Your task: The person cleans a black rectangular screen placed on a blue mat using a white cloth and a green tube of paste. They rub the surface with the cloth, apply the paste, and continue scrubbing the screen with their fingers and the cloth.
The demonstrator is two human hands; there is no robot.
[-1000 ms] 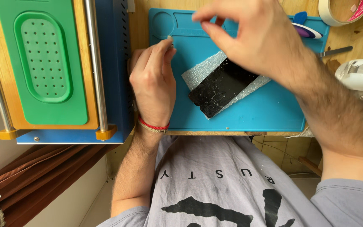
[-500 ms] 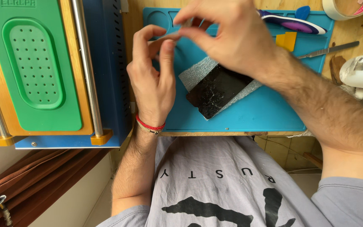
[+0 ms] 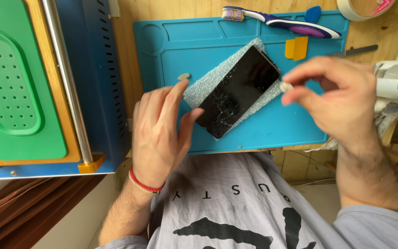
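Glass on that flat black phone screen (image 3: 238, 91) is cracked near its lower corner, so I'd say it's stiff but brittle, best lifted by the long edges. It lies diagonally on a strip of white foam wrap (image 3: 203, 86) on the blue silicone work mat (image 3: 291, 124). Left hand (image 3: 157, 133) is spread loose, a small greyish scrap (image 3: 183, 76) stuck at its index fingertip. Right hand (image 3: 335, 94) pinches a tiny whitish blob (image 3: 285, 86), light and probably sticky. What either bit is, I can't tell. The green-topped blue machine (image 3: 19, 92) is cut off at the left.
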